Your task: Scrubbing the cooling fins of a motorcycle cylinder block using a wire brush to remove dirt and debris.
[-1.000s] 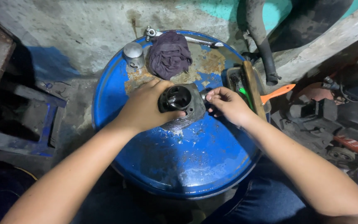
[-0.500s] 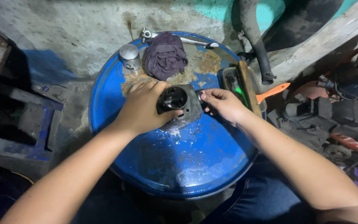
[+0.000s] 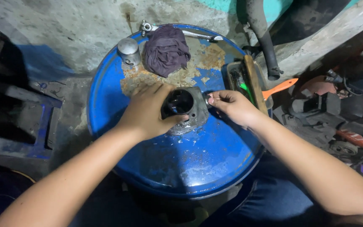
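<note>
Unmoved since before, left grip [image 3: 150,110] clasps cylinder [image 3: 185,108]; right grip [image 3: 231,106] pinches its edge.

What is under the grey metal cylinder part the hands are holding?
The metal cylinder rests on the blue drum top, among rusty patches. Left hand and right hand cover its sides; the contact underneath is hidden.

Dim scene, light falling from above on the blue drum top [image 3: 181,168] — glare patches, dark shadowed corners, sharp focus
</note>
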